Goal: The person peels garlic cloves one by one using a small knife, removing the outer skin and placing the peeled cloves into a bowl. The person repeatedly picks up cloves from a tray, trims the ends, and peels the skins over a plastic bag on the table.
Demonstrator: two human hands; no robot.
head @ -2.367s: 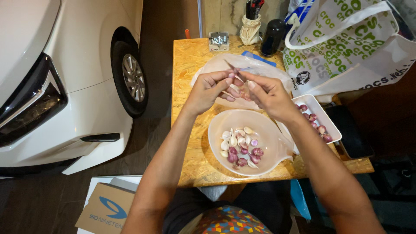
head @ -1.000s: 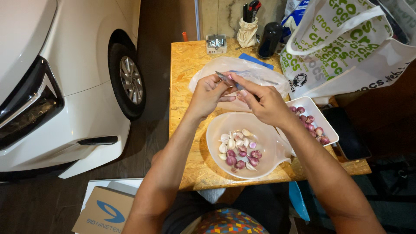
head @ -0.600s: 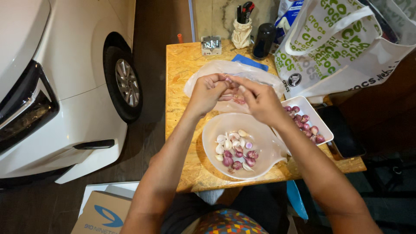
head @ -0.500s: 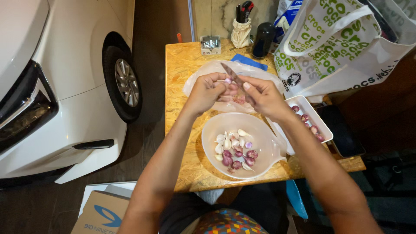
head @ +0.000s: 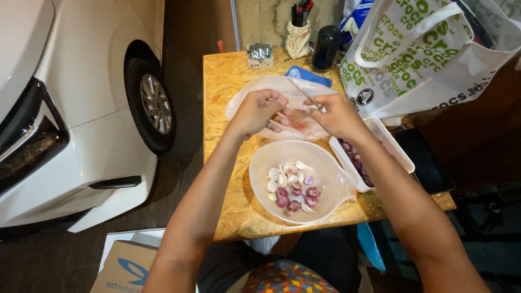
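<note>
I sit at a small chipboard table (head: 228,92), centre frame. White car (head: 70,108) fills the left, its wheel (head: 154,103) beside the table. Dark floor (head: 32,260) lower left, cardboard box (head: 125,268) at bottom. Warm overhead light, dim right edge.

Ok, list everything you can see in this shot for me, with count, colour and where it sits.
wooden table: one, yellowish chipboard, centre
plastic bowl: one, translucent white, front of table, holding peeled white garlic cloves and purple shallots
white tray: one, right of the bowl, holding purple shallots
plastic bag: one, clear, spread flat under the hands
knife: one, metal blade, in the right hand
tote bag: one, white with green print, back right
black cup: one, back edge
pen holder: one, cream, back edge
car: one, white, left
cardboard box: one, brown, on the floor
left hand: holds a small piece over the bag
right hand: grips the knife
</note>
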